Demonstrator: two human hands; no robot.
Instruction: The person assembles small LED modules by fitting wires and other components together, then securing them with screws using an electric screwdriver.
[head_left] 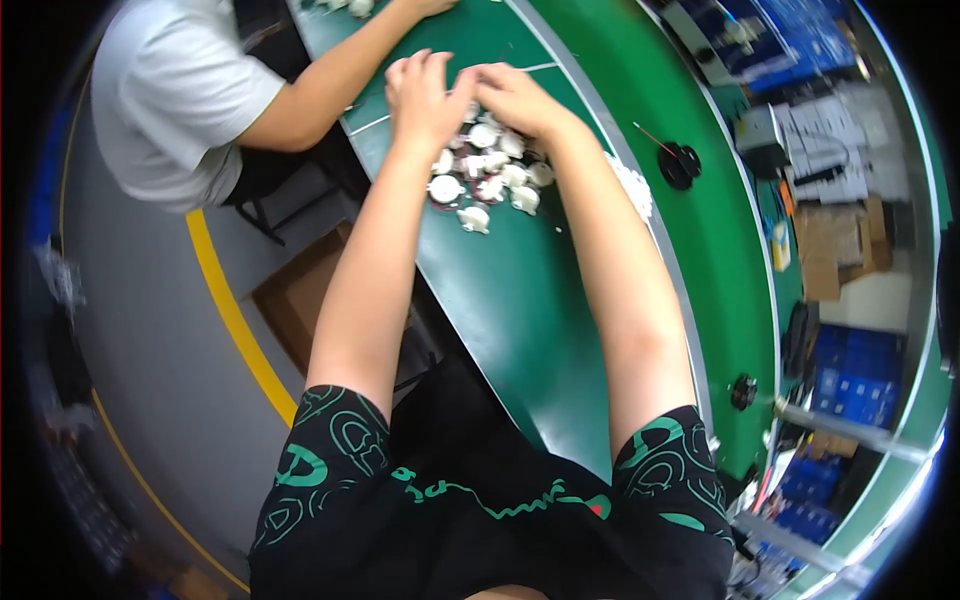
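Observation:
A loose pile of small white round plastic parts (490,160), with some dark reddish bits among them, lies on the green bench top (500,290). Both my arms reach out to its far end. My left hand (425,105) curves over the far left of the pile, its fingers bent and apart, the thumb toward the right hand. Against that thumb come the fingertips of my right hand (518,100), which arches over the far right of the pile. No part shows held in either hand; what lies under the fingers is hidden.
At the far left a co-worker in a white shirt (190,100) sits at the same bench, one arm on it. A green conveyor belt (690,240) runs along the right, carrying black round pieces (680,165). An open cardboard box (300,290) stands below the bench's left edge.

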